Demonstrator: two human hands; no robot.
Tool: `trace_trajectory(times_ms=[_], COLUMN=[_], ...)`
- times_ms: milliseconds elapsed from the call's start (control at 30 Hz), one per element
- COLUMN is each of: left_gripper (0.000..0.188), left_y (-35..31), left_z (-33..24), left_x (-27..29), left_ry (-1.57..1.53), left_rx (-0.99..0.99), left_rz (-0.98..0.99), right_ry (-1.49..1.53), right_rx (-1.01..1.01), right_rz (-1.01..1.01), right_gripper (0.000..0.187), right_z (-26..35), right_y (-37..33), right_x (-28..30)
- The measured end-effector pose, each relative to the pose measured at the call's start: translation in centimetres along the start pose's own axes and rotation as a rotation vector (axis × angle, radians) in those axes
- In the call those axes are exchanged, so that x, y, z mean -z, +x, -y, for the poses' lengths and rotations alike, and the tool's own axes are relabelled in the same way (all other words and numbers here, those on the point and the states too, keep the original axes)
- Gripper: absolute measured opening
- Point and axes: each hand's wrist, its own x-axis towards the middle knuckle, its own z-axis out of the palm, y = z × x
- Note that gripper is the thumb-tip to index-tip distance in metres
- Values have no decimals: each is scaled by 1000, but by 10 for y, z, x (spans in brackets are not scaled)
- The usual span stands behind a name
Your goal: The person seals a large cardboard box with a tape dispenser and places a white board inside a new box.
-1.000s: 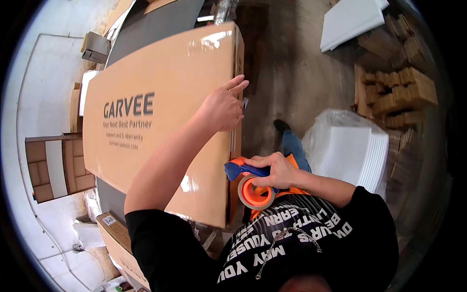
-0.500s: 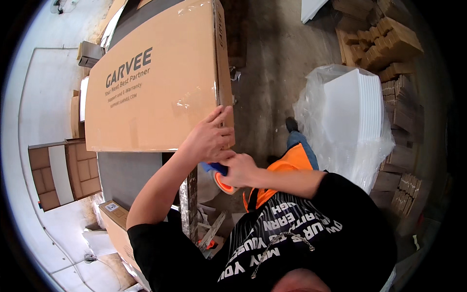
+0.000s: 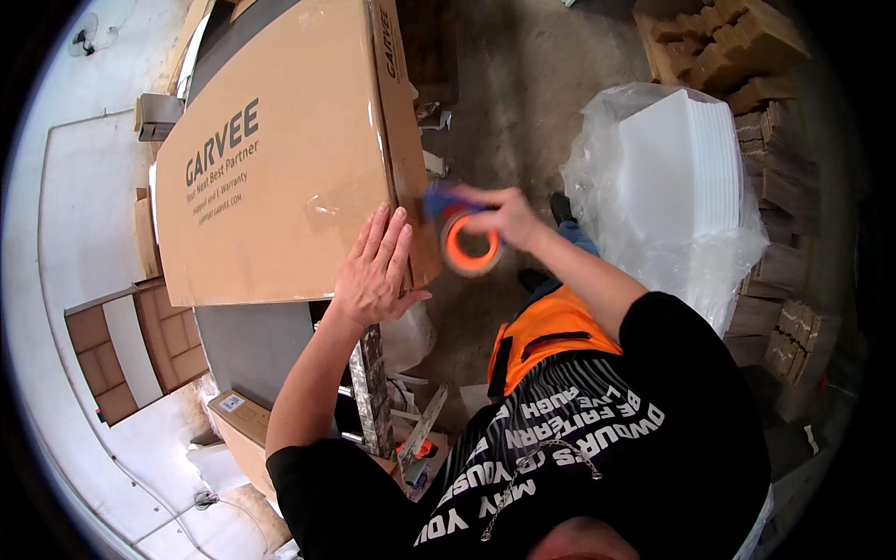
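A large brown cardboard box (image 3: 289,187) with dark print lies on a dark grey work surface (image 3: 257,350). My left hand (image 3: 371,266) rests flat on the box's near right corner, fingers stretched out. Beside the box's right side, my right hand (image 3: 511,220) grips a blue tape dispenser (image 3: 446,199) with an orange-cored roll. The dispenser is blurred by motion, and its front end is at the box's side; whether it touches I cannot tell. Clear tape shines on the box's top near its right edge.
White foam sheets (image 3: 653,173) wrapped in clear plastic stand on the right. Beyond them are stacks of brown cardboard (image 3: 723,47). A worn metal post (image 3: 371,392) rises beside the work surface, and another carton (image 3: 245,425) sits at lower left. Concrete floor (image 3: 523,84) runs between.
My right hand has moved up and away to the right with the tape dispenser, apart from my left hand. My left hand has flattened on the box top. The view has shifted slightly.
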Motion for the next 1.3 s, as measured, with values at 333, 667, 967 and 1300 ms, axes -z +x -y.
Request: trace_trajectory(times_ms=[333,667,967,1300], left_gripper=[70,34,56,94], left_y=[-11,35,220,323], left_z=[-2,-1,144,296], left_x=[-7,33,26,49], left_ry=[62,-95,764,72], left_rx=[-92,-80,25,773], left_rz=[-44,110,600,-86], right_ry=[-637,-847,-600,-268], right_rx=[-138,350,142,20], right_rz=[346,496,-369,-50], right_gripper=[48,42,63,60], right_z=[-47,29,83,99], right_y=[-39,-47,65,322], right_x=[-162,50,256,244])
